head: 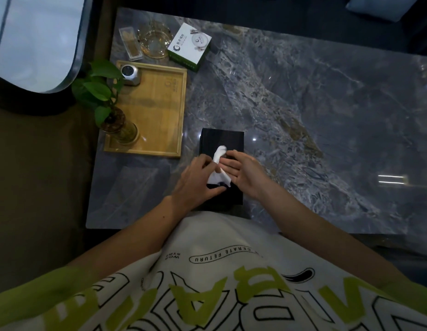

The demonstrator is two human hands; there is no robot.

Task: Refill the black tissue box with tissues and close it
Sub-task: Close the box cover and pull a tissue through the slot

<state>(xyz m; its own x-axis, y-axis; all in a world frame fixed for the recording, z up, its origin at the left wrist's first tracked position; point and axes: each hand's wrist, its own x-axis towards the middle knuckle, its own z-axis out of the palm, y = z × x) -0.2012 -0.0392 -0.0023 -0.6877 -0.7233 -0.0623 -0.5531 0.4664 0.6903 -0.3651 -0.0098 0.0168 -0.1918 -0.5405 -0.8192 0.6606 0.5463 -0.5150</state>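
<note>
Two hands are held over a black tissue box (222, 139), which is set on a grey marble table (303, 103) close to its near edge, just in front of the person's body. A white tissue (219, 156) is seen sticking up out of the top of the box, with a wider fold of it spread lower down between the hands.

The left hand (195, 179) is laid on the left side of the box; its fingers are curled in against the tissue and appear to pinch it, while the thumb is stretched along the near part of the box top. The right hand (243, 173) is placed on the right side, its fingers kept fairly straight and laid against the tissue without being closed around it.

To the left of the box, a wooden tray (160, 111) is found, apart from it. On the tray a leafy plant in a glass vase (119, 131) and a small silver object (130, 74) are carried. Beyond the tray, a glass ashtray (155, 43), a clear narrow case (131, 47) and a white and green carton (188, 47) are grouped at the far left corner. A white shirt with green lettering (231, 283) is seen at the bottom.
</note>
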